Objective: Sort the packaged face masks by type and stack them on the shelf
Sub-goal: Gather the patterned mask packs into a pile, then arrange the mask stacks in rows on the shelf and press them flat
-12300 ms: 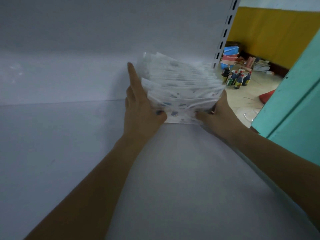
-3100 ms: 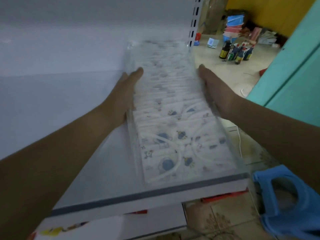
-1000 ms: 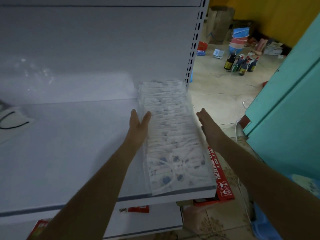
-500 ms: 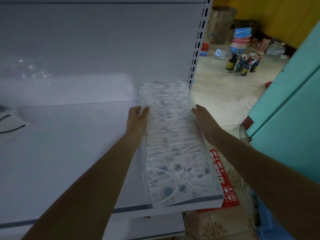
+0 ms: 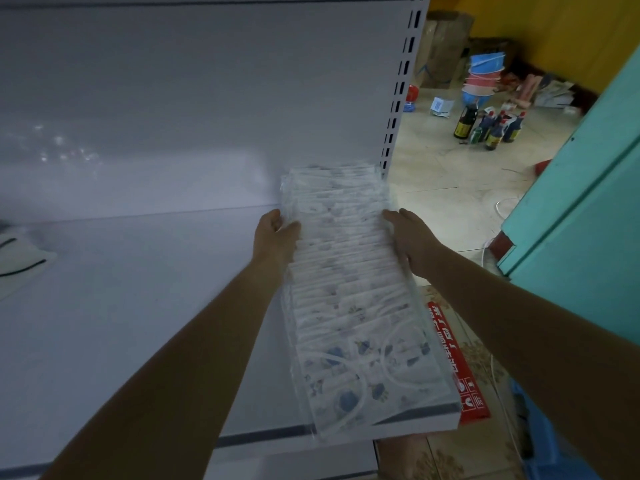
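Spanning the white shelf (image 5: pixel 138 306) from far panel to near edge, a row of packaged masks (image 5: pixel 349 299) lay along its right end, between both hands. The left hand (image 5: pixel 275 235) pressed its left side, thumb over the top edge. The right hand (image 5: pixel 414 239) lay flat against its right side, fingers nearly straight.

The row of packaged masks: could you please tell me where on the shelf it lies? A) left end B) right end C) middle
B: the row of packaged masks runs front to back along the right edge of the shelf, by the slotted upright.
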`<action>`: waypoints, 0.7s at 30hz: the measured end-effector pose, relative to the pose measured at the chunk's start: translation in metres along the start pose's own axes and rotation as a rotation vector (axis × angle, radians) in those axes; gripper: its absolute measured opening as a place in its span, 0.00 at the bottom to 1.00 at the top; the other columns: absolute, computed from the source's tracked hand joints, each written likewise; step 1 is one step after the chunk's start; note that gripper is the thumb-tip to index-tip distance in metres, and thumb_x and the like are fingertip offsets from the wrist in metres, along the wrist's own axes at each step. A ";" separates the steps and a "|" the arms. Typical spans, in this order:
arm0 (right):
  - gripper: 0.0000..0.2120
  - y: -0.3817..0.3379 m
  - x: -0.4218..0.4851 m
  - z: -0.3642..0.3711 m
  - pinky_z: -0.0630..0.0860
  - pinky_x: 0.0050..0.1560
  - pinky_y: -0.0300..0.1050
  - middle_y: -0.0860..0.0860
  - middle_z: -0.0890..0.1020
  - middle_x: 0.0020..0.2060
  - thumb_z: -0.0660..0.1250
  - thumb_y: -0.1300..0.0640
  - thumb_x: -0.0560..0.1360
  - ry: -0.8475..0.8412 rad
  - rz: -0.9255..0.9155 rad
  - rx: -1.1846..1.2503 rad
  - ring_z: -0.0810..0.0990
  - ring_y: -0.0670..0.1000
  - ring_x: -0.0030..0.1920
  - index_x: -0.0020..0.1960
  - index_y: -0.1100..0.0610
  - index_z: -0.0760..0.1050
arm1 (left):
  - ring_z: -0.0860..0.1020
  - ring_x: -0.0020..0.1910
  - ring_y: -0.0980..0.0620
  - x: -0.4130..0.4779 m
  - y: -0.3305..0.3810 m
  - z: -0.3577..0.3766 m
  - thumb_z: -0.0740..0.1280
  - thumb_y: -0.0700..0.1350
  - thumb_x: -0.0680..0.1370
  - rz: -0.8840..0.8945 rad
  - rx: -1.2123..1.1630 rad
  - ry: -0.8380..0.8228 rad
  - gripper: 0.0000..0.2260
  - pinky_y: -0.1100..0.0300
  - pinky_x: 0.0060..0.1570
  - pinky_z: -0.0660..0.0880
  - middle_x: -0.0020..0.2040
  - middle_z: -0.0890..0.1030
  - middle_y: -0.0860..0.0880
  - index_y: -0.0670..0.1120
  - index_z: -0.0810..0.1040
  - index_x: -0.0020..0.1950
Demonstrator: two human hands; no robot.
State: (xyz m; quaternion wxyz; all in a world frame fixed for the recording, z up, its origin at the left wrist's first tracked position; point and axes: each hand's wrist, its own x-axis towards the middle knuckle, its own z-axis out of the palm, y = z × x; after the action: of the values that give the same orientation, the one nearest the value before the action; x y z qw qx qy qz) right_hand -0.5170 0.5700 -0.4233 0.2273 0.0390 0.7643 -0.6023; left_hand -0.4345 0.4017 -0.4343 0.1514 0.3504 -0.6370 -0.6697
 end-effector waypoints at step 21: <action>0.26 -0.016 0.005 -0.012 0.55 0.71 0.49 0.54 0.57 0.75 0.53 0.49 0.81 -0.027 -0.129 -0.164 0.57 0.54 0.74 0.76 0.57 0.52 | 0.65 0.70 0.46 0.005 0.021 -0.008 0.53 0.55 0.82 0.003 0.226 -0.099 0.27 0.58 0.63 0.66 0.75 0.60 0.45 0.43 0.52 0.77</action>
State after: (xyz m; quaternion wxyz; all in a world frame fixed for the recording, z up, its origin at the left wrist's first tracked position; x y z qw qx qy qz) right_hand -0.5303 0.5754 -0.4085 0.2008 -0.0371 0.8087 -0.5516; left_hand -0.4382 0.3896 -0.4154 0.0804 0.3307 -0.7156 -0.6100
